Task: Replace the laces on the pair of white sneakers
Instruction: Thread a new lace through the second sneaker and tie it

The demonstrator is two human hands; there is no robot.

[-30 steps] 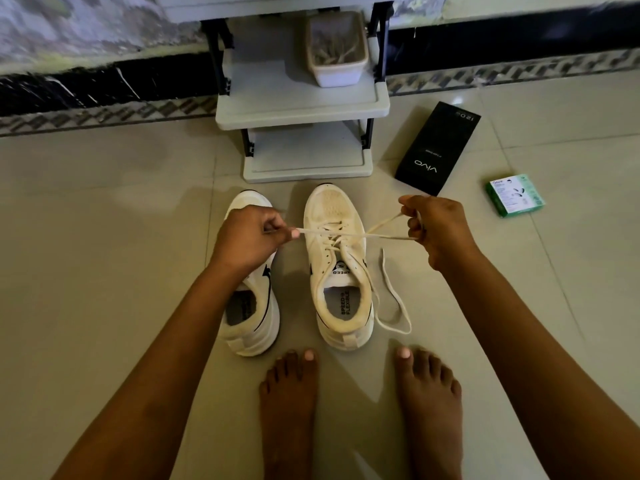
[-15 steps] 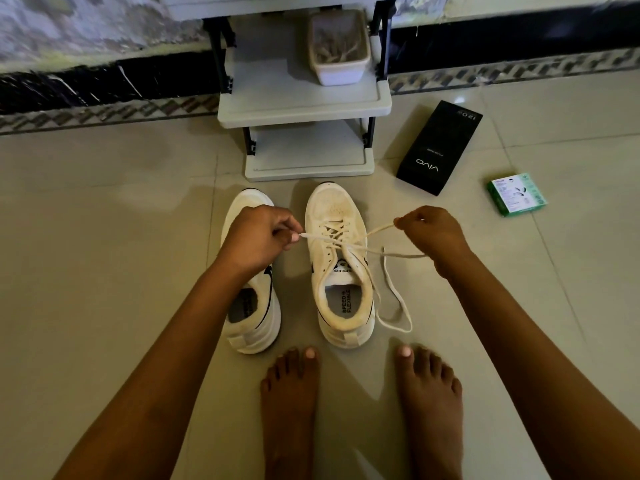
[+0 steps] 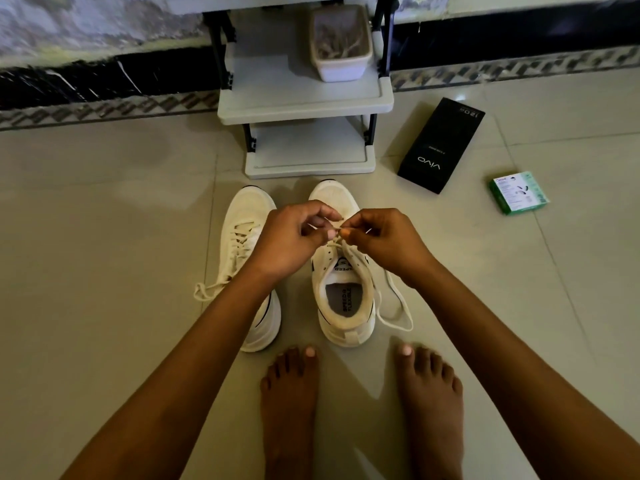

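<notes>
You're mid-lacing the right shoe (image 3: 341, 271): both hands (left (image 3: 291, 237), right (image 3: 384, 240)) pinch lace (image 3: 394, 306) at 12 o'clock; next, thread the eyelet.

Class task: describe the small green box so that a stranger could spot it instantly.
Start at the grey shelf unit by the wall. Right of it on the floor lies a long black box; further right lies the green box, smaller, squarish, the only green thing.

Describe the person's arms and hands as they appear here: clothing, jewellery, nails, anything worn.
Both forearms are bare, with no sleeves in view. The left hand and the right hand wear no gloves, and no rings, watch or bracelets show. The fingernails that show look short and unpainted.
</notes>
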